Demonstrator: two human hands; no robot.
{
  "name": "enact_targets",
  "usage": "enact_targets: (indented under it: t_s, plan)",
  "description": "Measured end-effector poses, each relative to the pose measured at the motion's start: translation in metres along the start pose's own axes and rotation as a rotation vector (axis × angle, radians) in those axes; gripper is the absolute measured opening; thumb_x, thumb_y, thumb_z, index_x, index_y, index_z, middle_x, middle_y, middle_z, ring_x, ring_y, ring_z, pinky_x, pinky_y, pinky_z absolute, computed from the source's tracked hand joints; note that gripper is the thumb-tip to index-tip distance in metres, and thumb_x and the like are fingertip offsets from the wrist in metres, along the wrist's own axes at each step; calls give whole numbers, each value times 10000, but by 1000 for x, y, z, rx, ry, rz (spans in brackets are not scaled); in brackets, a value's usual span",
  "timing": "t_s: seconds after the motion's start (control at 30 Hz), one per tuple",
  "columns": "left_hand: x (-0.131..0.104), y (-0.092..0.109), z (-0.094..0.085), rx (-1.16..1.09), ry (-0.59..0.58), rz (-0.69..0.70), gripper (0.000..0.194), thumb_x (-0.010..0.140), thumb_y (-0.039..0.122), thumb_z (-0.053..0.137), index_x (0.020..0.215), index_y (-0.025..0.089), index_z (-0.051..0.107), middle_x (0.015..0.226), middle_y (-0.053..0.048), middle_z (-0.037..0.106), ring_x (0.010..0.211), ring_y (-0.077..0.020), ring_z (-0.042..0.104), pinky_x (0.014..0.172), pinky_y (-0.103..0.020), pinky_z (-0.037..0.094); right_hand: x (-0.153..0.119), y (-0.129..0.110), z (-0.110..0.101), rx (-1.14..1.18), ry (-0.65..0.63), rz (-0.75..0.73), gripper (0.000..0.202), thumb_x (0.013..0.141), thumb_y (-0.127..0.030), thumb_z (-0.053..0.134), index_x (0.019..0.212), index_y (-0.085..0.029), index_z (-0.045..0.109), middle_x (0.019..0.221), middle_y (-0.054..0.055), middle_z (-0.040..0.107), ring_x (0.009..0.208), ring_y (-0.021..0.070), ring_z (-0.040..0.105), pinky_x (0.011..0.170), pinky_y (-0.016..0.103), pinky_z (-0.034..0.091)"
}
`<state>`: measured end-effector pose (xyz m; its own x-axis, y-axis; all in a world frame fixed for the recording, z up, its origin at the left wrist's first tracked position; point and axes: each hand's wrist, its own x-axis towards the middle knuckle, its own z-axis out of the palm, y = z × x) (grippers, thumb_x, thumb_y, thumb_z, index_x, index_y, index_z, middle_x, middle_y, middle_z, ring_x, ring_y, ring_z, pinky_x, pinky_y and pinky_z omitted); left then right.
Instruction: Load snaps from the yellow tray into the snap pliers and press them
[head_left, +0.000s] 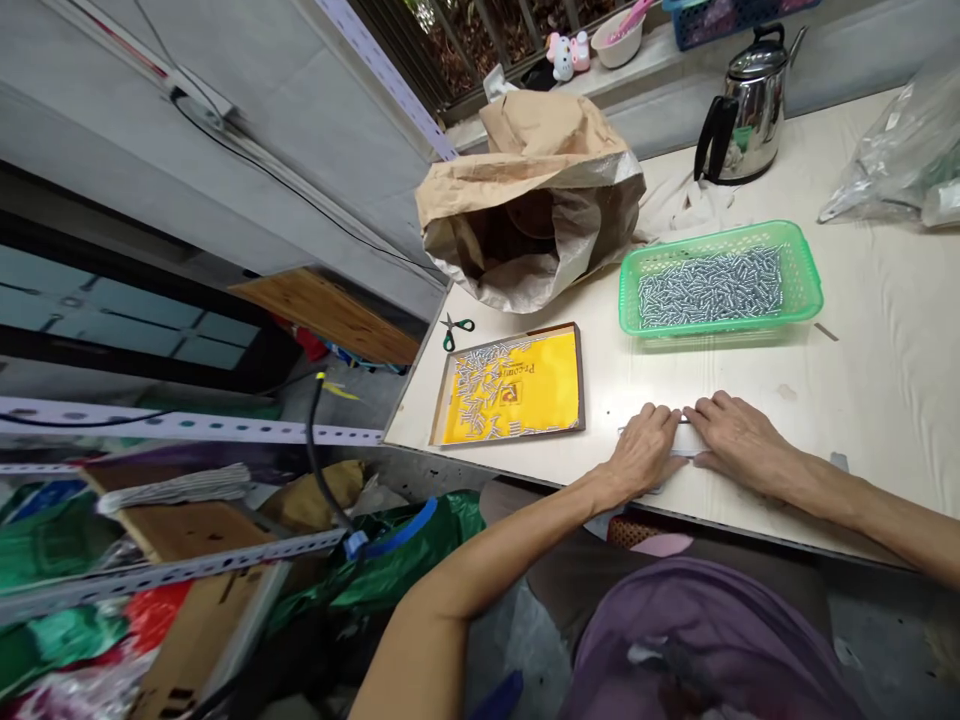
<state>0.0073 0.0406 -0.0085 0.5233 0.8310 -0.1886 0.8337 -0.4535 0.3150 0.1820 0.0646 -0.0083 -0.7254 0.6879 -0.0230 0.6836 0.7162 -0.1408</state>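
Observation:
Near the table's front edge, my left hand [646,448] and my right hand [739,440] face each other over a flat, pale grey piece [685,440]. The fingers of both hands are bent and pressed onto its two ends, so only its middle shows. What kind of thing it is cannot be made out. To the left lies a shallow tray [582,385] with a yellow sheet [551,385] and many small silvery metal pins [472,390] on it. Behind my hands stands a green plastic basket [806,290] filled with similar silvery pins [712,290].
Green-handled scissors [457,328] lie by the table's left edge. An open brown paper sack [536,190] stands at the back left. A steel kettle [752,105] and a clear plastic bag [892,150] are at the back right. Shelving with bags [67,540] stands left of the table.

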Motion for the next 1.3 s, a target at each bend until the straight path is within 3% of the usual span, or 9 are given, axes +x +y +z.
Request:
enact_targets:
  t_s: [0.1,0.23,0.33,0.5,0.67,0.87,0.97,1.1,1.3]
  plan:
    - [1,1,1,1,-12,8,267,859,271,613,1082,141,544,997,-95,582,973,-261,525,779,-385,491,-5,-5,5,19,11,10,72,845,-158,585,904,-153,626,855,100,615,820,236,533,690,333,398]
    - [3,-2,3,-11,-13,10,118,903,266,556,949,161,583,892,-75,591,949,-247,544,772,-371,498,-9,-10,12,7,37,10,226,889,-54,445,790,-165,616,785,78,607,750,204,523,676,321,376]
    - [2,-5,7,-25,41,17,201,896,274,568,1063,163,560,956,-85,610,967,-250,558,802,-391,516,-9,-1,10,33,67,-1,106,888,-148,533,916,-144,635,848,89,622,793,216,526,694,316,389]
    - [-14,7,34,-37,282,12,389,914,262,524,1276,139,448,1345,-187,503,1263,-304,474,1017,-490,453,-5,31,9,142,86,-54,470,800,-427,681,1151,-131,582,1012,119,628,875,253,528,741,337,408]
    - [-30,36,67,-82,344,91,473,949,384,454,1345,129,412,1395,-191,491,1377,-298,377,1101,-505,379,14,45,12,87,103,10,188,903,-256,516,1022,-172,633,930,94,642,859,233,537,707,330,361]
    - [-33,45,63,-207,335,94,504,945,456,445,1333,134,446,1340,-169,552,1356,-281,412,1124,-533,329,40,29,-9,10,38,63,132,891,-196,537,916,-158,661,911,95,656,862,227,529,732,344,322]
    - [-31,45,62,-230,282,100,514,930,452,478,1325,121,474,1310,-174,574,1326,-297,444,1104,-525,360,43,-2,-17,45,9,-138,131,876,-212,579,948,-217,689,993,80,642,911,222,509,735,334,314]
    - [-30,45,67,-190,166,83,499,920,389,494,1292,58,528,1270,-192,601,1250,-330,513,1075,-492,402,49,-43,-9,36,-56,-462,117,829,-198,633,729,-222,688,953,68,628,962,229,478,723,338,312]
    - [-30,42,70,-4,152,109,522,922,387,459,1281,17,541,1319,-218,561,1333,-370,408,1073,-519,385,68,-55,26,2,115,-619,204,804,-83,598,633,-193,612,739,38,596,772,180,487,668,330,326]
